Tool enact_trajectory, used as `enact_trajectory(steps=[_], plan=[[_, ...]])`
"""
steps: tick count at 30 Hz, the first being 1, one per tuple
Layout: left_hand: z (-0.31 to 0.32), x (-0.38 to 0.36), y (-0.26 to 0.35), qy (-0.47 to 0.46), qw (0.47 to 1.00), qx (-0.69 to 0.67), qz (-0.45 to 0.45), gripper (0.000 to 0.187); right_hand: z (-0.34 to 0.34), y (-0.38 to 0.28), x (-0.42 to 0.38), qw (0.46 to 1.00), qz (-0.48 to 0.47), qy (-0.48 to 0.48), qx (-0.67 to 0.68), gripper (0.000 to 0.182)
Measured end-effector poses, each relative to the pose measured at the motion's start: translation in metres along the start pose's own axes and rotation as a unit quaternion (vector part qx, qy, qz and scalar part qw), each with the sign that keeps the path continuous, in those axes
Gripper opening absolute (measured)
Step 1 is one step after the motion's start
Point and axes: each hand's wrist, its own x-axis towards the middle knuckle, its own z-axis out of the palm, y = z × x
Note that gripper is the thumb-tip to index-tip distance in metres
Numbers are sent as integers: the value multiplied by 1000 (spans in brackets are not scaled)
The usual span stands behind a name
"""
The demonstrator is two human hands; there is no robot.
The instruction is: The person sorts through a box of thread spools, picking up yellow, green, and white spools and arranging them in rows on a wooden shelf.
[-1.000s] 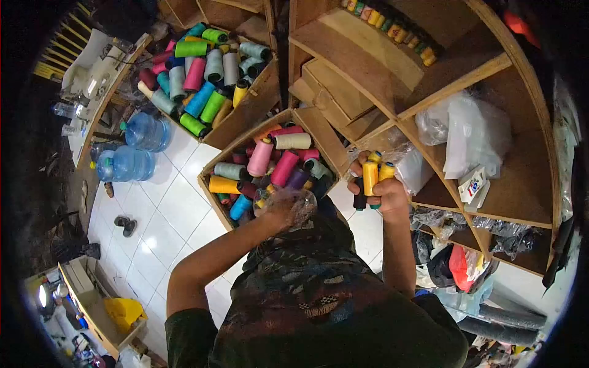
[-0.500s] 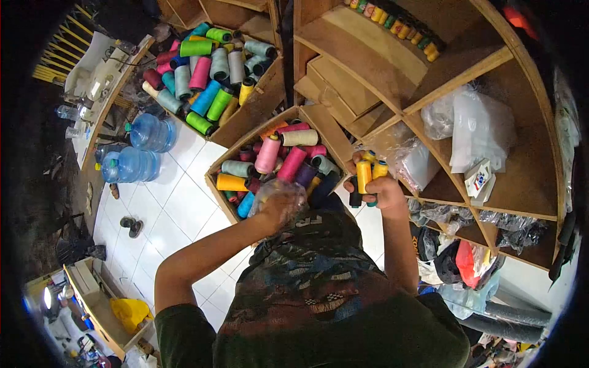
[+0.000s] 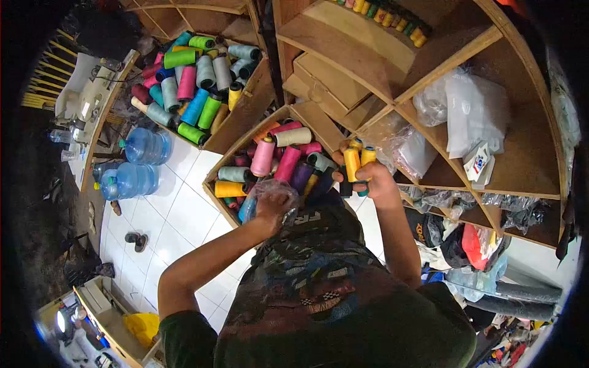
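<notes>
My left hand (image 3: pixel 274 207) is closed on a crumpled clear plastic bag (image 3: pixel 292 189) above the near side of a cardboard box (image 3: pixel 313 116). Large thread cones fill that box, among them a light pink cone (image 3: pixel 263 157), a magenta cone (image 3: pixel 287 163) and a cream cone (image 3: pixel 294 137). To the right of the box, my right hand (image 3: pixel 379 183) grips several small thread spools (image 3: pixel 352 164). Yellow ones show on top, with dark and green ones below, partly hidden by my fingers.
A second box (image 3: pixel 236 126) of thread cones stands farther back on the left. Large water bottles (image 3: pixel 147 147) stand on the tiled floor. Wooden shelving (image 3: pixel 392 92) on the right holds plastic bags (image 3: pixel 475 116) and a row of small spools (image 3: pixel 386 19). Clothing (image 3: pixel 472 245) lies below.
The view has shifted slightly. My right hand with the spools has come a little closer to the box. My left hand still holds the plastic bag in about the same place.
</notes>
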Motion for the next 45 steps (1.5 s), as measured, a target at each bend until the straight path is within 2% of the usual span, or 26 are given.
enact_trajectory(steps=[2,3,6,9,13,16,19,21,25,28,29,31,32,35,37,38,40,43,44,45], plan=[[33,16,-3,56,995,71,32,55,1,-2,1,1000,2,0,-8,56],[26,14,-4,85,989,108,47,57,0,-2,2,1000,1,-3,-14,56],[5,-5,-6,91,992,78,43,58,2,-3,2,1000,2,8,-27,57],[28,-7,-19,131,988,-36,70,55,3,-3,2,999,5,20,-40,59],[51,5,-25,252,959,-30,126,53,4,2,5,999,10,24,-46,59],[47,13,-18,194,974,60,99,51,4,2,12,998,6,27,-55,58],[46,11,-4,243,962,119,26,50,6,6,12,998,4,29,-58,58],[43,4,-3,279,955,86,41,48,9,5,12,998,3,28,-61,58],[59,16,6,309,941,134,9,39,-2,9,11,998,11,37,-56,58],[65,40,0,243,963,102,53,32,-6,12,7,999,11,33,-29,59],[66,42,-3,255,964,25,73,30,-8,13,6,999,15,38,-19,59],[23,24,-12,278,946,-126,110,27,-11,12,6,999,21,36,-17,59],[26,23,-8,291,948,-111,56,25,-13,12,6,999,25,30,-23,59],[62,52,-8,349,930,30,112,22,-13,13,7,999,22,24,-24,60],[13,20,-6,293,953,2,76,22,-16,13,11,1000,23,9,-17,60],[-5,9,-3,263,963,-13,60,22,-14,13,10,999,29,33,-28,60],[7,12,-5,276,957,26,81,22,-8,13,9,995,38,83,-50,61],[11,20,-14,251,958,-51,128,24,-5,14,8,993,52,85,-56,61],[10,22,-17,239,957,-78,141,24,-7,16,11,997,43,49,-47,62],[8,22,-20,227,956,-104,154,25,-6,18,10,995,40,70,-56,62]])
